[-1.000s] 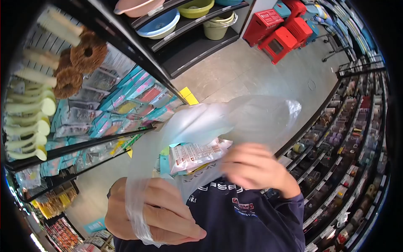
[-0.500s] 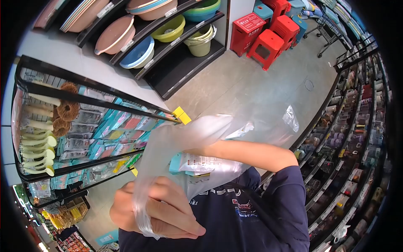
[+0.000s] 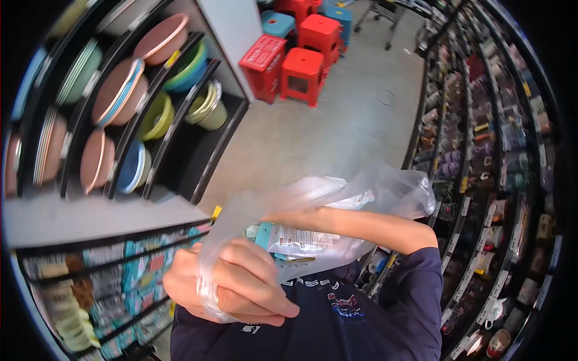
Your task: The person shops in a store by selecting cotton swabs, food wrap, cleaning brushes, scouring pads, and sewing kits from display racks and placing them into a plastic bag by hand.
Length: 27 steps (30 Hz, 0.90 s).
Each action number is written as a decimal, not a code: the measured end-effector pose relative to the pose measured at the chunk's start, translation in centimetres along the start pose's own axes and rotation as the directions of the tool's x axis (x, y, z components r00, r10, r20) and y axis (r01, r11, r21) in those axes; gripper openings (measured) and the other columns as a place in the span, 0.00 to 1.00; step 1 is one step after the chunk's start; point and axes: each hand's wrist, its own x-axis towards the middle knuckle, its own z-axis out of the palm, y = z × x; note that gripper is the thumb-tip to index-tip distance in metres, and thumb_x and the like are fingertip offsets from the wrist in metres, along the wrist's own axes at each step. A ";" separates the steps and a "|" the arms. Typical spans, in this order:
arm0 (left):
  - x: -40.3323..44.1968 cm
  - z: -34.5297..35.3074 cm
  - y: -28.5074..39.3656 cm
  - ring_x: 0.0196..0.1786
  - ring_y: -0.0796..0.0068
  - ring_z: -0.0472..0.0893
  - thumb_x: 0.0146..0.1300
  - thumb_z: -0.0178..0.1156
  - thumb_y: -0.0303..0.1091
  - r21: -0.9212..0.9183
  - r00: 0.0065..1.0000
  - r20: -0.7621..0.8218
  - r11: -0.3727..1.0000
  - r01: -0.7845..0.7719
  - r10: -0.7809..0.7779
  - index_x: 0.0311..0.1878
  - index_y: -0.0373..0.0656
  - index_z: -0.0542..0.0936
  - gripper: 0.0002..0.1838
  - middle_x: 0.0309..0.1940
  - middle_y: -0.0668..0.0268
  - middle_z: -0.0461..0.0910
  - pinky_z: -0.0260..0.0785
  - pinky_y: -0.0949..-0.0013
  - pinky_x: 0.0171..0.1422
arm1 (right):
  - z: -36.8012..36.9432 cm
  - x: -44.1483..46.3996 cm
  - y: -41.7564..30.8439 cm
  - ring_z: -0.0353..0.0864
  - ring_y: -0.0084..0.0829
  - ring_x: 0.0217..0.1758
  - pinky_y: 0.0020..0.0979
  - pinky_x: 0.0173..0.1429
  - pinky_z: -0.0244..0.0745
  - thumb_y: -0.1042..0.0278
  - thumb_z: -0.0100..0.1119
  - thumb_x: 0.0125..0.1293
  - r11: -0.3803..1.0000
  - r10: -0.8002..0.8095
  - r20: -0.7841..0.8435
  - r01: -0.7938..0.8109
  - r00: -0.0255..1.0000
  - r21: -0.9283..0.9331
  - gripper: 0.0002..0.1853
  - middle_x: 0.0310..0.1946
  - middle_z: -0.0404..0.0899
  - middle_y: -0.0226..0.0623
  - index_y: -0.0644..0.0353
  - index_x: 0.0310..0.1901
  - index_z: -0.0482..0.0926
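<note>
A thin, see-through plastic bag point(image 3: 403, 189) spreads across the front of my dark shirt. My left hand point(image 3: 232, 280), at the lower left, is closed, with the bag's gathered handle looped around its fingers. From the right sleeve, my right forearm point(image 3: 373, 227) reaches left across the bag's opening. My right hand point(image 3: 292, 218) is mostly veiled by the cloudy plastic, so its fingers cannot be made out. Below that forearm, a clear packet with a printed white label point(image 3: 304, 239) lies in the bag, beside a teal piece of packaging point(image 3: 263, 233).
Shelves of plastic basins point(image 3: 120, 90) stand at the left, above a rack of hanging packets point(image 3: 141, 265). Red stools point(image 3: 303, 71) and a red box point(image 3: 263, 65) are on the floor ahead. Long shelves of small goods point(image 3: 481, 162) curve along the right; a shopping cart point(image 3: 385, 18) stands far back.
My view has turned to the right, so the shelves and stools have shifted left. The bag's far side has billowed out to the right. My left hand keeps its hold.
</note>
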 end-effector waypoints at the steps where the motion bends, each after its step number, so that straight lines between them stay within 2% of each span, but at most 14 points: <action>1: 1.3 -0.1 -1.9 0.32 0.71 0.75 0.36 0.70 0.22 -0.013 0.999 -0.030 0.999 -0.035 0.034 0.22 0.32 0.81 0.07 0.27 0.60 0.82 0.69 0.71 0.37 | -3.3 -0.6 -1.0 0.71 0.41 0.52 0.38 0.52 0.66 0.60 0.41 0.66 0.986 0.123 0.076 -0.131 0.990 0.103 0.17 0.48 0.71 0.47 0.63 0.49 0.70; 5: 7.1 -1.8 -9.4 0.32 0.72 0.76 0.37 0.70 0.23 -0.121 0.997 -0.026 0.990 -0.079 0.077 0.23 0.33 0.82 0.08 0.27 0.61 0.82 0.71 0.70 0.37 | -13.1 -2.9 -1.2 0.70 0.42 0.51 0.40 0.50 0.66 0.63 0.48 0.64 0.903 0.368 -0.032 -0.349 0.929 0.248 0.15 0.50 0.69 0.49 0.63 0.48 0.69; 7: 10.3 -2.9 -13.3 0.32 0.72 0.77 0.38 0.70 0.23 -0.201 0.998 0.000 0.978 -0.057 0.058 0.25 0.34 0.82 0.09 0.28 0.62 0.82 0.70 0.71 0.37 | -17.0 -5.7 -0.3 0.69 0.46 0.52 0.40 0.52 0.67 0.69 0.58 0.56 0.946 0.142 -0.116 -0.170 0.983 -0.275 0.17 0.53 0.65 0.52 0.62 0.47 0.69; 8: 12.2 -3.6 -15.1 0.32 0.72 0.77 0.38 0.70 0.23 -0.229 0.997 0.015 0.971 -0.066 0.072 0.25 0.34 0.82 0.09 0.28 0.62 0.82 0.70 0.71 0.37 | -19.0 -7.0 0.0 0.69 0.46 0.52 0.40 0.52 0.67 0.69 0.58 0.56 0.940 0.169 -0.139 -0.202 0.976 -0.276 0.17 0.53 0.65 0.52 0.62 0.47 0.69; 10: 16.1 -4.9 -18.4 0.27 0.68 0.78 0.36 0.70 0.19 -0.313 0.994 0.055 0.947 -0.069 0.090 0.29 0.31 0.81 0.12 0.27 0.59 0.81 0.70 0.70 0.29 | -22.5 -9.6 0.2 0.68 0.46 0.55 0.38 0.56 0.66 0.76 0.64 0.48 0.951 0.298 -0.466 -0.303 0.833 0.067 0.22 0.54 0.65 0.49 0.60 0.45 0.67; 11: 17.8 -5.3 -19.9 0.27 0.68 0.78 0.36 0.70 0.19 -0.343 0.992 0.063 0.936 -0.077 0.105 0.29 0.31 0.81 0.12 0.27 0.59 0.81 0.70 0.70 0.29 | -23.7 -11.0 0.5 0.68 0.46 0.55 0.38 0.56 0.66 0.76 0.64 0.48 0.941 0.322 -0.481 -0.331 0.815 0.067 0.22 0.54 0.65 0.49 0.60 0.45 0.67; 12: 19.6 -5.8 -21.5 0.28 0.70 0.78 0.37 0.70 0.20 -0.357 0.991 0.063 0.930 -0.086 0.116 0.27 0.33 0.81 0.10 0.26 0.60 0.81 0.70 0.70 0.32 | -24.7 -12.3 0.8 0.67 0.41 0.56 0.36 0.57 0.64 0.75 0.67 0.46 0.916 0.402 -0.585 -0.316 0.704 0.249 0.27 0.52 0.66 0.46 0.59 0.48 0.65; 14: 23.4 -6.7 -24.9 0.30 0.72 0.79 0.38 0.70 0.22 -0.393 0.985 0.087 0.914 -0.103 0.149 0.25 0.35 0.81 0.08 0.25 0.61 0.82 0.69 0.71 0.34 | -26.7 -14.1 1.0 0.64 0.32 0.57 0.32 0.58 0.61 0.72 0.73 0.40 0.790 0.589 -0.657 -0.165 0.470 0.590 0.36 0.51 0.65 0.40 0.55 0.50 0.59; 16: 26.8 -7.2 -28.1 0.29 0.68 0.79 0.37 0.69 0.19 -0.459 0.981 0.104 0.883 -0.100 0.165 0.28 0.31 0.81 0.11 0.28 0.59 0.82 0.71 0.69 0.32 | -27.2 -16.3 3.2 0.64 0.27 0.56 0.31 0.57 0.62 0.76 0.72 0.39 0.720 0.621 -0.716 0.130 0.319 0.682 0.39 0.49 0.62 0.35 0.54 0.52 0.57; 17: 28.0 -7.0 -29.4 0.29 0.69 0.79 0.38 0.69 0.20 -0.416 0.991 0.060 0.906 -0.084 0.120 0.28 0.33 0.82 0.10 0.27 0.59 0.82 0.70 0.71 0.33 | -27.5 -16.9 4.4 0.64 0.26 0.53 0.28 0.56 0.63 0.76 0.72 0.37 0.698 0.621 -0.747 0.264 0.238 0.665 0.40 0.45 0.61 0.32 0.53 0.52 0.56; 20: 33.6 -7.7 -34.4 0.29 0.71 0.78 0.39 0.70 0.23 -0.347 0.961 0.193 0.930 -0.123 0.199 0.27 0.34 0.82 0.09 0.25 0.60 0.82 0.69 0.72 0.32 | -29.9 -17.4 7.1 0.66 0.31 0.55 0.30 0.57 0.64 0.68 0.72 0.36 0.553 0.653 -0.753 0.631 0.078 0.545 0.44 0.48 0.64 0.35 0.52 0.54 0.52; 21: 35.0 -7.2 -35.2 0.28 0.71 0.78 0.39 0.71 0.27 -0.302 0.989 0.120 0.952 -0.046 0.086 0.26 0.36 0.82 0.09 0.25 0.61 0.82 0.68 0.73 0.32 | -31.1 -17.5 8.2 0.68 0.35 0.55 0.33 0.58 0.66 0.65 0.71 0.36 0.542 0.655 -0.756 0.687 0.015 0.483 0.44 0.49 0.65 0.37 0.51 0.54 0.52; 24: 39.6 -7.4 -40.5 0.29 0.70 0.78 0.40 0.71 0.30 -0.302 0.988 0.106 0.950 -0.078 0.115 0.25 0.37 0.82 0.09 0.24 0.63 0.81 0.67 0.70 0.31 | -35.5 -19.3 12.5 0.68 0.36 0.55 0.35 0.58 0.68 0.64 0.70 0.36 0.467 0.653 -0.757 0.795 -0.014 0.388 0.43 0.49 0.65 0.38 0.51 0.53 0.52; 27: 43.4 -7.9 -45.6 0.28 0.70 0.77 0.41 0.71 0.32 -0.241 0.990 0.045 0.964 -0.116 0.130 0.23 0.37 0.81 0.10 0.23 0.63 0.80 0.67 0.69 0.30 | -41.1 -22.1 17.6 0.68 0.37 0.55 0.36 0.58 0.69 0.63 0.69 0.36 0.464 0.638 -0.770 0.792 0.010 0.396 0.42 0.48 0.65 0.37 0.50 0.53 0.52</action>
